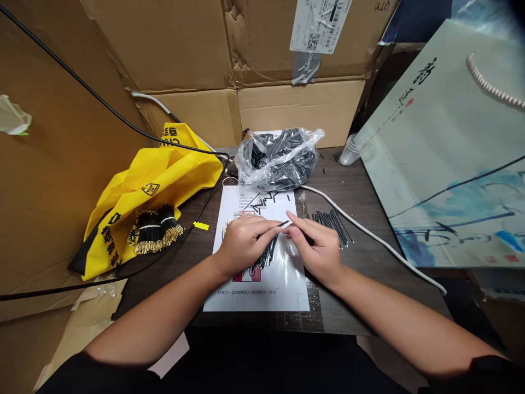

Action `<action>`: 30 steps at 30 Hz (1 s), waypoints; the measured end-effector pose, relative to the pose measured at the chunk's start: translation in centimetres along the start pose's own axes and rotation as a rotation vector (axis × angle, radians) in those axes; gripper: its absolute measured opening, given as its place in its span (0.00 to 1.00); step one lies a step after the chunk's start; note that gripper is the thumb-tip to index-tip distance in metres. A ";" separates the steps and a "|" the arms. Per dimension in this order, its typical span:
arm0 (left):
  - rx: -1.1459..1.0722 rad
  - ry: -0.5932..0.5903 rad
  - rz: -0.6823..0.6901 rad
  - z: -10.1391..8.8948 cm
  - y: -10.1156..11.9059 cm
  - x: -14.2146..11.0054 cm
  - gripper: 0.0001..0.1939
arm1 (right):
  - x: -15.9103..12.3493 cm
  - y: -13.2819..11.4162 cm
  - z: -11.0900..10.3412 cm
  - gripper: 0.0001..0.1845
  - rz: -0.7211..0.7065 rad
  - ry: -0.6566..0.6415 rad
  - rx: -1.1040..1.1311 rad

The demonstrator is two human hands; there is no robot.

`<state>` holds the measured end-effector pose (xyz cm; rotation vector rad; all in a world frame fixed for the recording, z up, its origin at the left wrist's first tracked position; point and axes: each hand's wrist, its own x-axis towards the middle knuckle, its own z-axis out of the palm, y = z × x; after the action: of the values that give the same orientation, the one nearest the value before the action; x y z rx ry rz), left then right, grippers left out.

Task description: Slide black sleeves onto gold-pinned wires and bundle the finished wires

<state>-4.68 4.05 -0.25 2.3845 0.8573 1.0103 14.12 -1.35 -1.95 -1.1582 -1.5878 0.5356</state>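
Observation:
My left hand [249, 241] is closed in a pinch over the white printed sheet [256, 302]. A thin black piece [284, 223], wire or tubing, sticks out from its thumb and index finger. Close by on the right, my right hand [318, 249] meets it, fingers curled and index finger raised near the tip of that piece. What the right fingers hold is hidden. Under the hands lies a bunch of black wires [268, 253]. Short black tube pieces [262, 202] are scattered on the sheet's upper part. More black wires [334, 223] lie right of my right hand.
A clear plastic bag [279, 158] of black pieces sits at the back. Banded wires with gold ends [153, 230] rest on a yellow bag [164, 167] at left. A white cable [369, 235] crosses the right side, beside a plastic cup [350, 150] and paper bag [447, 153]. Cardboard [180, 44] stands behind.

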 end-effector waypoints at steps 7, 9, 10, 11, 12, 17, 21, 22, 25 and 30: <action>-0.327 0.092 -0.284 -0.6 1.2 0.7 0.08 | -0.1 -0.5 0.4 0.08 0.072 -0.031 -0.014; -0.396 0.120 -0.311 -0.7 1.3 0.9 0.09 | -0.2 -0.7 0.8 0.10 0.002 -0.113 -0.061; -0.413 0.123 -0.308 -0.7 1.3 0.9 0.09 | -0.3 -0.8 1.0 0.10 -0.031 -0.141 -0.085; -0.422 0.119 -0.300 -0.6 1.3 0.9 0.09 | -0.4 -0.8 1.2 0.09 -0.057 -0.161 -0.109; -0.428 0.110 -0.292 -0.6 1.3 0.9 0.09 | -0.5 -0.9 1.4 0.09 -0.080 -0.173 -0.131; -0.438 0.067 -0.288 -0.1 1.3 0.7 0.10 | -0.6 -1.3 1.8 0.12 -0.119 -0.190 -0.160; -0.312 0.014 -0.307 -0.1 0.9 0.8 0.14 | 0.0 -1.9 0.5 0.16 -0.059 -0.293 -0.370; -0.268 -0.002 -0.311 -0.2 0.8 0.7 0.16 | 0.2 -2.0 0.0 0.16 -0.031 -0.334 -0.483; -0.085 -0.033 -0.275 -0.3 0.4 0.6 0.19 | 0.5 -2.1 -1.4 0.16 0.055 -0.466 -0.841; 0.402 -0.191 -0.065 -0.4 0.3 0.2 0.19 | 1.0 -2.1 -1.9 0.14 0.228 -0.684 -1.059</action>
<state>-4.73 4.05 0.25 2.7046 1.1437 0.6152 15.04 -1.79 0.87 -2.1039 -2.4680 0.2017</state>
